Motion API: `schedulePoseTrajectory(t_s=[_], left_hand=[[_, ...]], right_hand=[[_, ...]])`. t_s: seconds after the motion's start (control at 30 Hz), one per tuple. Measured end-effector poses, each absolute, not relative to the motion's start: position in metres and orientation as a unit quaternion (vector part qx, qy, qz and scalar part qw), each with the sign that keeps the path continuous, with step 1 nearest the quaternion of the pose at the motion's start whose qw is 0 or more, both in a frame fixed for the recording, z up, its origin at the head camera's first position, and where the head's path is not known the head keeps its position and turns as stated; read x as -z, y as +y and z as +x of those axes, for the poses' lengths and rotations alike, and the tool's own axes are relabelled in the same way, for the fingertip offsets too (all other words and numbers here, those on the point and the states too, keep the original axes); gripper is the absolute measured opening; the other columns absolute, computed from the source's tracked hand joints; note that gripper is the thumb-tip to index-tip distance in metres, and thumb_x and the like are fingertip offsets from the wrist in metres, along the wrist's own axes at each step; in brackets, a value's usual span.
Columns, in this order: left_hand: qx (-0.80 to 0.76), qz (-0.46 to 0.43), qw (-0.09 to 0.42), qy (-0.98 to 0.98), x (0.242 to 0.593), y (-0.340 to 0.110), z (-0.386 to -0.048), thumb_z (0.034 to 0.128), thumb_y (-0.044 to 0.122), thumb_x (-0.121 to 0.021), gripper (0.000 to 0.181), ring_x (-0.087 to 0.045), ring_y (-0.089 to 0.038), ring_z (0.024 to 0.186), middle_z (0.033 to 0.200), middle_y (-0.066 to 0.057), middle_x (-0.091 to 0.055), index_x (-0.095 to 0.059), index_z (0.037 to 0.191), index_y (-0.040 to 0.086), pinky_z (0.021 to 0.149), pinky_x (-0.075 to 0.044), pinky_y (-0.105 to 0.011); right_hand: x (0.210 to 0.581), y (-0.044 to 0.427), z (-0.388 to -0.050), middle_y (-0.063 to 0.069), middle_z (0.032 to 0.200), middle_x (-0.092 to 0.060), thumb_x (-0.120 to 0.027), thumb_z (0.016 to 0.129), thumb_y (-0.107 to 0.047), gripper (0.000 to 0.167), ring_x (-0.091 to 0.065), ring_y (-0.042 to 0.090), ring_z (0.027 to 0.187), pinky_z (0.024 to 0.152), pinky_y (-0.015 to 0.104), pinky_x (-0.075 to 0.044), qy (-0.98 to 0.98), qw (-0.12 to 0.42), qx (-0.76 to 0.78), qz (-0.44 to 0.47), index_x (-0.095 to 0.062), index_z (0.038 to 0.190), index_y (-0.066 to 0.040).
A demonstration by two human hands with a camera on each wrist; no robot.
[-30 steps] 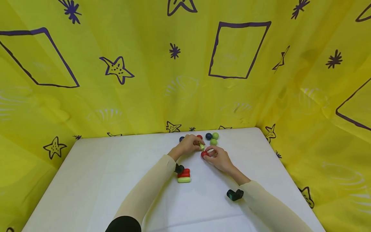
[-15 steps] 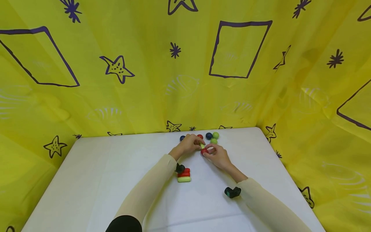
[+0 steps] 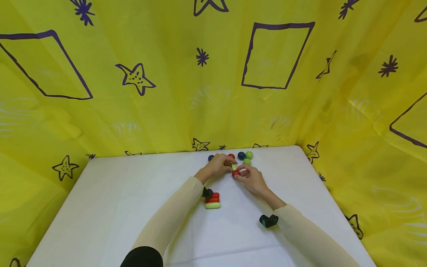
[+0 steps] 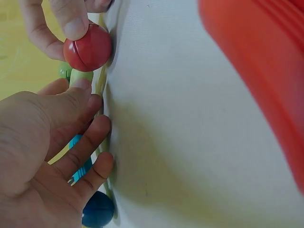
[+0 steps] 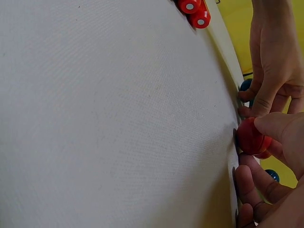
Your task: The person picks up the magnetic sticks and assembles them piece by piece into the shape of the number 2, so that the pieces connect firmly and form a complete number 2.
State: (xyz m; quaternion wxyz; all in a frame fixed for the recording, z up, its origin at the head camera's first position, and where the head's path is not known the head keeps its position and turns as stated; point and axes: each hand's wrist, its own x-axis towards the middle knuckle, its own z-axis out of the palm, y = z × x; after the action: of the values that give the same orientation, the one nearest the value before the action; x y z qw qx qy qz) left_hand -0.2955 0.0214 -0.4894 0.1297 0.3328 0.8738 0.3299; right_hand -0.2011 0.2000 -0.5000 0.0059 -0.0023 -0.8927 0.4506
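My left hand (image 3: 218, 165) pinches a light green stick (image 4: 81, 76) between thumb and fingers, the other fingers spread loosely. My right hand (image 3: 253, 180) holds a glossy red ball (image 3: 235, 174) between thumb and fingertips. This ball sits at the near end of the green stick and seems to touch it. In the right wrist view the red ball (image 5: 251, 136) shows a seam, and the stick is hidden behind it and the fingers. Beyond my left hand, a blue stick (image 4: 77, 154) shows between its fingers, with a dark blue ball (image 4: 98, 209) below.
Behind the hands lie another red ball (image 3: 231, 156), a dark blue ball (image 3: 241, 155) and two green balls (image 3: 247, 162). Red sticks (image 3: 212, 200) and a light green stick (image 3: 212, 205) lie side by side nearer me. A yellow patterned curtain (image 3: 166, 111) borders the white table (image 3: 116, 207).
My right hand has moved slightly away from me, bringing the red ball from just short of the green stick to its end. My left hand has stayed nearly still.
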Motion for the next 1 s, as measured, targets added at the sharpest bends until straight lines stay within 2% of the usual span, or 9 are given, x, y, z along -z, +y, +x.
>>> schedulePoseTrajectory(t_s=[0.2, 0.43, 0.67, 0.87, 1.0], left_hand=[[-0.332, 0.353, 0.122, 0.866, 0.484, 0.005, -0.295, 0.0938, 0.006, -0.075, 0.029, -0.068, -0.016, 0.090, 0.100, -0.004, -0.076, -0.075, 0.122, 0.009, 0.081, -0.054, -0.027], [-0.333, 0.378, 0.120, 0.856, 0.476, -0.029, -0.281, 0.0935, 0.011, -0.076, 0.029, -0.068, -0.019, 0.084, 0.098, -0.005, -0.076, -0.074, 0.122, 0.006, 0.077, -0.055, -0.026], [-0.339, 0.373, 0.167, 0.847, 0.477, -0.062, -0.256, 0.0912, 0.020, -0.080, 0.034, -0.065, -0.014, 0.083, 0.094, 0.004, -0.075, -0.074, 0.123, 0.011, 0.077, -0.054, -0.026], [-0.348, 0.370, 0.200, 0.838, 0.476, -0.079, -0.238, 0.0889, 0.021, -0.082, 0.036, -0.061, -0.016, 0.079, 0.090, 0.006, -0.072, -0.075, 0.123, 0.011, 0.073, -0.052, -0.028], [-0.348, 0.378, 0.204, 0.833, 0.478, -0.086, -0.232, 0.0882, 0.019, -0.083, 0.036, -0.060, -0.014, 0.079, 0.089, 0.007, -0.071, -0.075, 0.122, 0.010, 0.074, -0.051, -0.027]], right_hand=[[0.498, 0.201, -0.203, 0.012, 0.097, -0.074, -0.078, 0.092, -0.015, 0.022, -0.069, 0.027, 0.090, 0.074, 0.037, -0.056, -0.896, 0.005, -0.445, 0.010, -0.069, 0.112, -0.008], [0.500, 0.202, -0.205, 0.012, 0.101, -0.074, -0.078, 0.093, -0.017, 0.024, -0.068, 0.027, 0.093, 0.076, 0.037, -0.057, -0.898, -0.004, -0.441, 0.013, -0.069, 0.114, -0.009], [0.500, 0.202, -0.203, 0.010, 0.100, -0.072, -0.077, 0.094, -0.020, 0.025, -0.065, 0.028, 0.093, 0.073, 0.034, -0.055, -0.900, -0.019, -0.436, 0.004, -0.068, 0.115, -0.011], [0.498, 0.203, -0.202, 0.011, 0.102, -0.072, -0.076, 0.095, -0.020, 0.026, -0.065, 0.028, 0.094, 0.075, 0.036, -0.056, -0.901, -0.025, -0.434, 0.010, -0.067, 0.117, -0.011], [0.499, 0.203, -0.203, 0.012, 0.103, -0.073, -0.076, 0.094, -0.018, 0.026, -0.065, 0.028, 0.096, 0.077, 0.036, -0.055, -0.899, -0.022, -0.437, 0.018, -0.067, 0.118, -0.010]])
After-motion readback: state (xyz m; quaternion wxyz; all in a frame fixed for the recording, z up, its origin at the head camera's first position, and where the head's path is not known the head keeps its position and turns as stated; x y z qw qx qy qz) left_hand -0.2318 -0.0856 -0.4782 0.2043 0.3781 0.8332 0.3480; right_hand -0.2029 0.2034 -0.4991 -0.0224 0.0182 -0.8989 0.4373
